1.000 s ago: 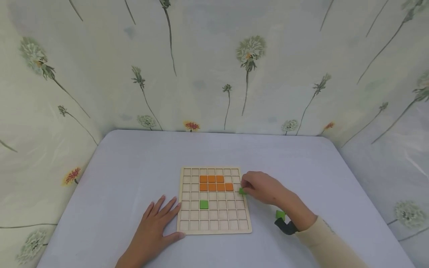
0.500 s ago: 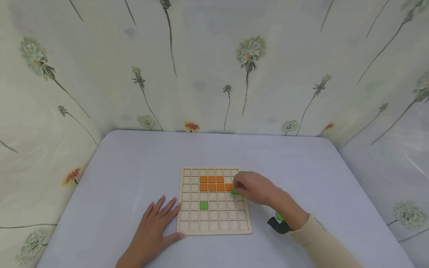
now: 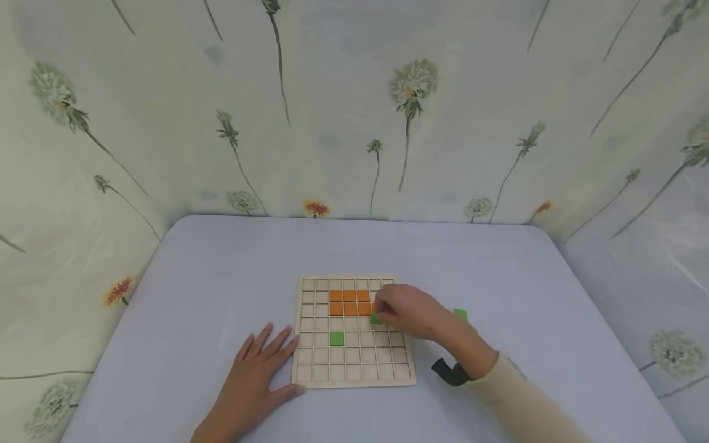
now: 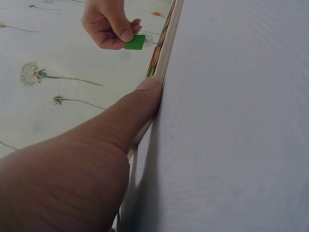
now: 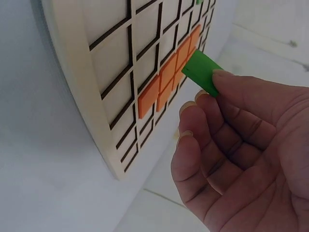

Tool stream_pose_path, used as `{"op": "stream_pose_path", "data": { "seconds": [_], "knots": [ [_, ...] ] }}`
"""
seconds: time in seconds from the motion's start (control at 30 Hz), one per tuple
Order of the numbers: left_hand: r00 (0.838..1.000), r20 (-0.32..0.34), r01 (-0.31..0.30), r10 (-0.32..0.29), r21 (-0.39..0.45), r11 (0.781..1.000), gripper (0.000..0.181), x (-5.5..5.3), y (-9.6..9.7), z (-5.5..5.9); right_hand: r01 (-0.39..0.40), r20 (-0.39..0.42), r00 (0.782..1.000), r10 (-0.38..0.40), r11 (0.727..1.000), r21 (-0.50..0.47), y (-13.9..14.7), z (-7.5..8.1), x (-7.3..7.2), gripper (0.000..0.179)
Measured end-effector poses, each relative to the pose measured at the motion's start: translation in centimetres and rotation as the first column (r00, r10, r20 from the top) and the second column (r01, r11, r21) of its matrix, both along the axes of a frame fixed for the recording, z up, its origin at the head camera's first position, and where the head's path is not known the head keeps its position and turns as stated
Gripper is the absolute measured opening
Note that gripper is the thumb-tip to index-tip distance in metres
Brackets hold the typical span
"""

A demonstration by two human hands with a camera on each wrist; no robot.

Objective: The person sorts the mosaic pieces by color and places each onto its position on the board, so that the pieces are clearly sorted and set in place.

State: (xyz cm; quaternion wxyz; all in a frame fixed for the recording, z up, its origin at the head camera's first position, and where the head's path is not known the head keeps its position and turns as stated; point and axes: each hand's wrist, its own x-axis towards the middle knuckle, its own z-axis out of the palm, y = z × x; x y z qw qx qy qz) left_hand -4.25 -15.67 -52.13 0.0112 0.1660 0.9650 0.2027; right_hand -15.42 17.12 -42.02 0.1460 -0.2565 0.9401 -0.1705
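Observation:
In the head view, a square wooden grid board (image 3: 354, 386) lies on the table, with two rows of orange tiles (image 3: 349, 296) and one green tile (image 3: 336, 338) set in its cells. Over the board's right half, my right hand (image 3: 412, 312) pinches another green tile (image 5: 202, 71) between thumb and fingers, close to the right end of the lower orange row. The right wrist view shows this tile tilted above the board. My left hand (image 3: 255, 378) lies with fingers spread at the board's left side, its thumb (image 4: 140, 104) against the board's edge in the left wrist view.
A loose green tile (image 3: 460, 314) lies on the table just beyond the right forearm. A black curved piece (image 3: 450, 373) sticks out at the right wrist. Behind the white table (image 3: 232, 258) hangs a flower-patterned cloth (image 3: 332, 92).
My right hand has carried the green tile leftward from the board's right edge to over its cells. A loose tile near the forearm is now covered, another uncovered. My left hand stays put.

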Motion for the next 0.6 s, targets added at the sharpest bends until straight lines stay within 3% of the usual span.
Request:
{"op": "stream_pose_path", "data": {
  "seconds": [0.4,0.6],
  "knots": [
    [1.000,0.002,0.006,-0.006,0.010,1.000,0.092,-0.1,-0.1,-0.1,-0.011,-0.004,1.000,0.011,1.000,0.017,-1.5,-0.7,0.1,0.004],
    [1.000,0.012,0.001,-0.002,0.013,1.000,0.092,0.0,0.0,0.1,-0.052,-0.025,0.998,0.052,0.999,0.003,-2.0,-1.0,0.2,0.004]
  ]
}}
